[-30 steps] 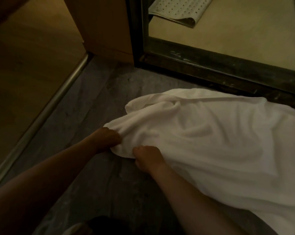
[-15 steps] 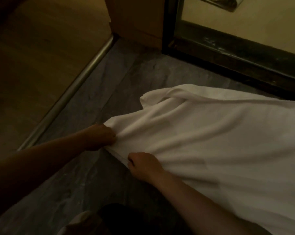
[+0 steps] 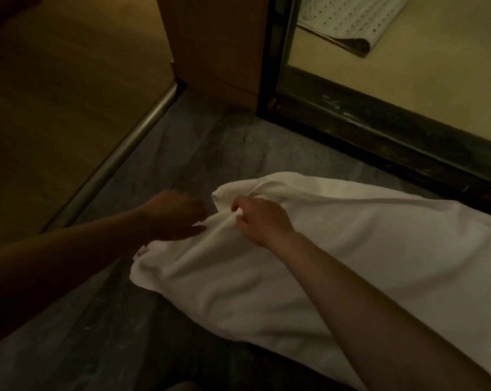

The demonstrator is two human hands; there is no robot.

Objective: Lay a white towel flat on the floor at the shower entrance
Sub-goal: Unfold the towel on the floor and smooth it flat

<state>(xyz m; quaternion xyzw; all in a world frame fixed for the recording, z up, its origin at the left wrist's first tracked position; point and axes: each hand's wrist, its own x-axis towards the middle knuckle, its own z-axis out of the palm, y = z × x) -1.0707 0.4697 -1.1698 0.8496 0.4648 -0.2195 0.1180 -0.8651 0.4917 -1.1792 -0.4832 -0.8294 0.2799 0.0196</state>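
Observation:
The white towel [image 3: 351, 249] lies rumpled on the dark grey floor [image 3: 182, 153], just in front of the dark shower threshold [image 3: 379, 131]. Its left end is bunched and folded over. My right hand [image 3: 262, 218] pinches a fold of cloth near that left end. Just left of it, my left hand [image 3: 176, 214] is blurred, with fingers curled at the towel's edge; whether it grips the cloth is unclear.
Beyond the threshold is the pale shower floor [image 3: 436, 74] with a perforated white mat [image 3: 351, 21] folded on it. A wooden post [image 3: 210, 43] stands at the shower's left corner. A metal strip [image 3: 120, 156] divides the grey floor from wooden flooring [image 3: 55, 94].
Both hands have moved away from me along the towel's left end, toward the shower. The near left corner, earlier held taut, now lies on the floor. The view shifted.

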